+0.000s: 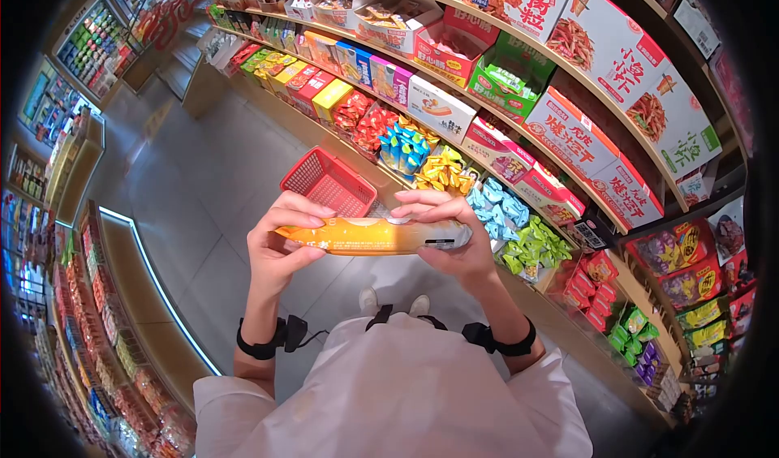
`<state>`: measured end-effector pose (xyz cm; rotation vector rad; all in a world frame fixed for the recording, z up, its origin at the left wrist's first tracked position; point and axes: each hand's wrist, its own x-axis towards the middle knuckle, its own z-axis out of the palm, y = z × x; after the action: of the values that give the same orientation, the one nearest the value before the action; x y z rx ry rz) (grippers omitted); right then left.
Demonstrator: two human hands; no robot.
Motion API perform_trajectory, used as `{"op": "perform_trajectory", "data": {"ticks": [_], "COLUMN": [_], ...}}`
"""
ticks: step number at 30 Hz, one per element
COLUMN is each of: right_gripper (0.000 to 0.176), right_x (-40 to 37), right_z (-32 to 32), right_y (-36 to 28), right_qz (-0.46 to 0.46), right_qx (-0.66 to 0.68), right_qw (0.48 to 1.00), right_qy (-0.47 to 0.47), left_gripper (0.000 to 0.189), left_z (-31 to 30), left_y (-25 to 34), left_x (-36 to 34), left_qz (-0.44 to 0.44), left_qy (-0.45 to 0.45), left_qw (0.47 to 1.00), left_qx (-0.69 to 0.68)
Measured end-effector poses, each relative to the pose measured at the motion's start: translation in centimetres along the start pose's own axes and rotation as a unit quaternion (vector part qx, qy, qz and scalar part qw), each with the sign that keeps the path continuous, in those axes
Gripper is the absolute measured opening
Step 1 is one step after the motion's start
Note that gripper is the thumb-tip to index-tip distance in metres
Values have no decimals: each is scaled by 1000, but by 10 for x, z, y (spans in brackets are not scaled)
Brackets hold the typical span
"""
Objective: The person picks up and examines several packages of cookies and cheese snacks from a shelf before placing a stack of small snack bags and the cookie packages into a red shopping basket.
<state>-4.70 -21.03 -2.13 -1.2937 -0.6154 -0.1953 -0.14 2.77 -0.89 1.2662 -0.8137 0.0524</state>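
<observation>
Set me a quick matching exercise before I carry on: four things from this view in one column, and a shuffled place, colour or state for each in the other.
Things
1. Package
2. Basket
3. Left hand
4. Right hand

Places, colours or states
A. Holding the pale end with the dark strip
B. Held up between two hands
C. Holding the bright orange end
D. Red, with perforated walls

Right pairs: 1-B, 2-D, 3-C, 4-A.
</observation>
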Motion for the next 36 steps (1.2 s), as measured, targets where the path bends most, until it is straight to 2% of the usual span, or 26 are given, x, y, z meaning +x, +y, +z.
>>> {"op": "perform_trajectory", "data": {"ticks": [6, 19, 25, 36], "right_gripper": [37, 43, 48, 59], "right_x": [1, -3, -7, -11], "right_z": [8, 7, 10, 13], "right_y": [-8, 1, -9, -15], "right_qz": [-27, -64, 11, 59], "right_qx": [9, 28, 45, 108], "right_qw": [1000, 997, 996, 988], "right_qy": [11, 23, 70, 96], "left_gripper": [25, 25, 24, 24], "left_z": [-4, -2, 1, 3], "left_y": [1, 3, 3, 5], "left_x": [2, -1, -4, -4], "left_qz": [37, 25, 16, 25], "left_qy": [-35, -26, -11, -20], "left_qw": [999, 999, 1000, 999], "left_qx": [-8, -11, 15, 26]}}
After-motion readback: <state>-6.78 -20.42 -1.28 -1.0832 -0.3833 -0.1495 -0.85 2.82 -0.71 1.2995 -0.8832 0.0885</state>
